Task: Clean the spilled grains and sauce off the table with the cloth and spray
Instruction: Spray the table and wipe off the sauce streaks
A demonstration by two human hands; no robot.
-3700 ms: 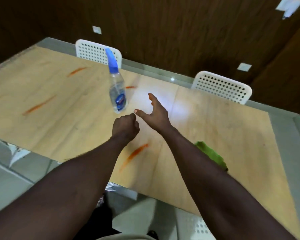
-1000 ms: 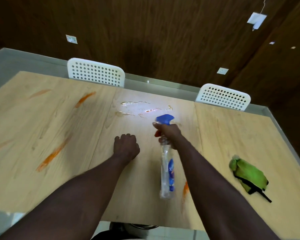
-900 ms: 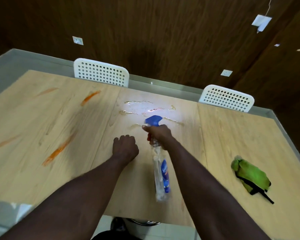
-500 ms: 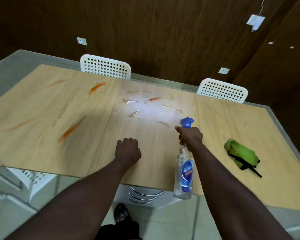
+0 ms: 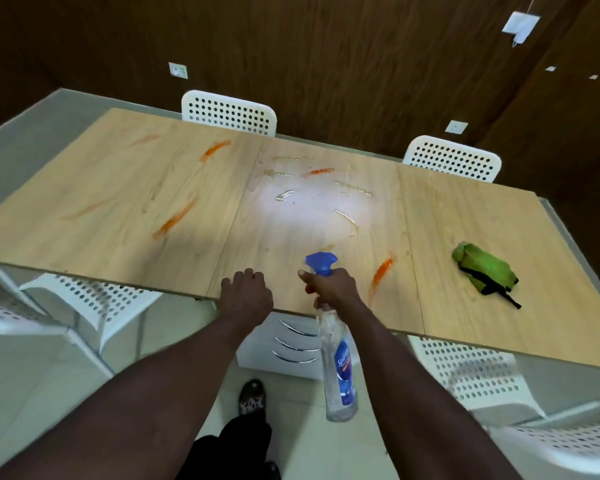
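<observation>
Head view: right hand (image 5: 335, 289) wrapped around neck of clear plastic spray bottle (image 5: 336, 368), blue nozzle toward 12 o'clock, little liquid visible inside. Left hand (image 5: 246, 294) fisted on near edge of wood-grain table (image 5: 101, 216). Crumpled green cloth (image 5: 484, 271) at 3 o'clock. Orange sauce streaks (image 5: 380, 271), glossy wet patches (image 5: 312, 202) at 12.

I'm seeing a pale wood-grain table (image 5: 101, 216), smooth and glaring glossily at centre frame under wet streaks (image 5: 343, 216). The spray bottle (image 5: 338, 372) is looking like clear plastic with a glossy blue label. At right the green cloth (image 5: 482, 271) is lying soft and matt. Perforated white plastic chairs (image 5: 229, 112) are showing.
</observation>
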